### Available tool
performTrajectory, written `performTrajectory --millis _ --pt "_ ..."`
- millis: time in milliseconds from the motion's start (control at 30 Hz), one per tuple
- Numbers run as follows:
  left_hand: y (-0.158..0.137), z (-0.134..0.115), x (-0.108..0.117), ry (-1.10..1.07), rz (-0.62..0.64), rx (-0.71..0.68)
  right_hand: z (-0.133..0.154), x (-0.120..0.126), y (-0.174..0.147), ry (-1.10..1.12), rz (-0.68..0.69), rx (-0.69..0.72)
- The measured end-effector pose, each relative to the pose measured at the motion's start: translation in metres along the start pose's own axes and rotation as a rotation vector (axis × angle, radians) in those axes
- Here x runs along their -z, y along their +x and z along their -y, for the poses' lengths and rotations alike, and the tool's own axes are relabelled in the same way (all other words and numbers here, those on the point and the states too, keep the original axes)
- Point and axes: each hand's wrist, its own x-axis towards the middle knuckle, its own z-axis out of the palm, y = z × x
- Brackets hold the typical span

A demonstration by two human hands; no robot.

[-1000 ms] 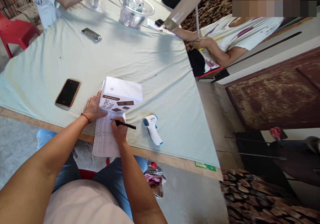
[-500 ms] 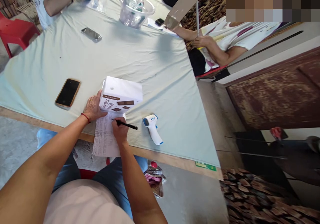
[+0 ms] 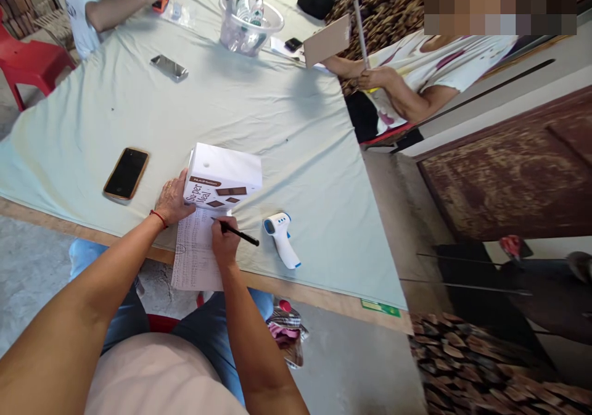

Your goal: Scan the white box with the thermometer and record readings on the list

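My right hand [image 3: 225,240] grips a black pen [image 3: 243,236] with its tip on a sheet of paper [image 3: 197,251] covered in rows of handwriting. The sheet hangs a little over the table's near edge. At the sheet's top stands a white "Super Meal" box [image 3: 226,168] with pictures of brown bars, covering the upper end of the paper. My left hand [image 3: 174,200], with a red string on the wrist, holds the box's left lower corner, thumb in front and fingers along its side. Right of the pen lies a white and blue infrared thermometer [image 3: 281,240].
A phone [image 3: 126,173] lies left of the box, and a silver device [image 3: 169,68] farther back. A clear tub of bottles [image 3: 245,36] stands at the far side. Two people sit at the table; the right one holds a brown board [image 3: 327,41]. A red chair [image 3: 34,60] stands left.
My right hand and the pen have shifted slightly to the right across the sheet. The person at the right has tilted the board lower. The far-left person's hands and orange object have moved.
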Motion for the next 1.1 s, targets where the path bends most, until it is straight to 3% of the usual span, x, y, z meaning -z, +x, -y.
performTrajectory --millis 100,200,367,467,667,767,833,900,967,1100 --pt "0.001 0.005 0.0 -0.022 0.036 -0.038 0.017 0.018 0.002 -0.078 0.02 0.158" --pt "0.002 0.008 0.003 -0.068 0.034 -0.036 0.026 0.044 0.004 -0.3 0.097 0.301" --pt "0.002 0.006 0.008 -0.148 -0.024 0.039 0.014 0.074 0.002 -0.811 0.186 0.227" --pt "0.001 0.005 0.01 -0.17 -0.067 0.057 0.003 0.074 -0.003 -0.935 0.218 0.176" --pt "0.001 0.003 0.015 -0.184 -0.109 0.1 -0.012 0.073 -0.008 -0.823 0.207 0.16" --pt "0.001 0.002 0.016 -0.16 -0.111 0.099 -0.02 0.093 0.0 -0.818 -0.03 0.134" --pt "0.001 0.003 0.016 -0.145 -0.108 0.078 -0.024 0.111 0.009 -0.938 -0.154 0.001" --pt "0.002 0.004 0.015 -0.132 -0.106 0.063 -0.026 0.129 0.021 -1.039 -0.122 -0.172" --pt "0.002 0.006 0.013 -0.119 -0.103 0.056 -0.026 0.141 0.031 -1.035 -0.004 -0.289" --pt "0.002 0.009 0.01 -0.113 -0.102 0.043 -0.014 0.131 0.038 -0.658 0.058 -0.326"
